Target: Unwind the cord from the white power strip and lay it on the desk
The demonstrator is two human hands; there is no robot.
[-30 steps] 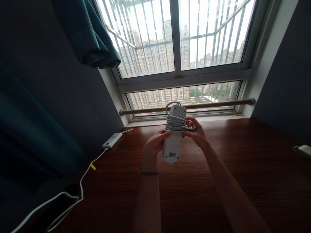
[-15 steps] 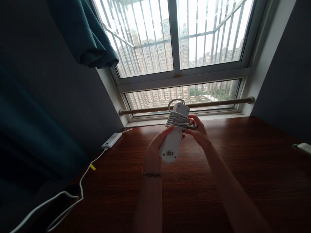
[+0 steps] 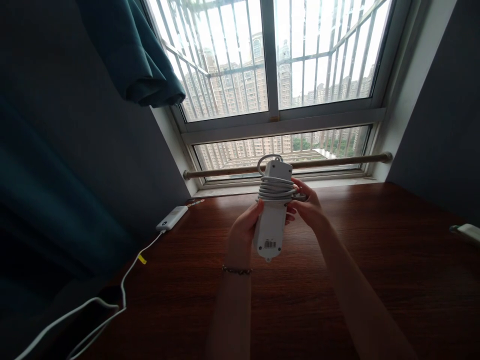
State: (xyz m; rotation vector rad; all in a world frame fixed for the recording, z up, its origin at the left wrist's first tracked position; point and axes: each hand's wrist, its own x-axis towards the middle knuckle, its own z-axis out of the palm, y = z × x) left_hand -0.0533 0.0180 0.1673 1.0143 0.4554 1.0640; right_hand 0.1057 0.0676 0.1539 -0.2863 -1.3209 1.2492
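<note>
A white power strip [image 3: 270, 225] is held up over the brown wooden surface, its back with a barcode label facing me. Its grey cord [image 3: 276, 188] is wound several times round the body, and a loop of it stands out at the top end. My left hand [image 3: 245, 225] is closed round the strip from the left, thumb at the edge just below the coils. On the right, my right hand [image 3: 308, 204] is closed on the plug [image 3: 300, 197] at the cord's end, beside the coils. The plug is partly hidden by the fingers.
On the left of the wooden surface [image 3: 300, 300] lies another white power strip [image 3: 172, 218], its white cable [image 3: 131, 267] running toward me. A white object [image 3: 468, 231] sits at the right edge. Behind are a rail [image 3: 337, 161], a barred window and a blue curtain [image 3: 150, 75].
The power strip has turned slightly more upright, its lower end swinging to the right. Both hands keep their hold, with the right hand shifted a little.
</note>
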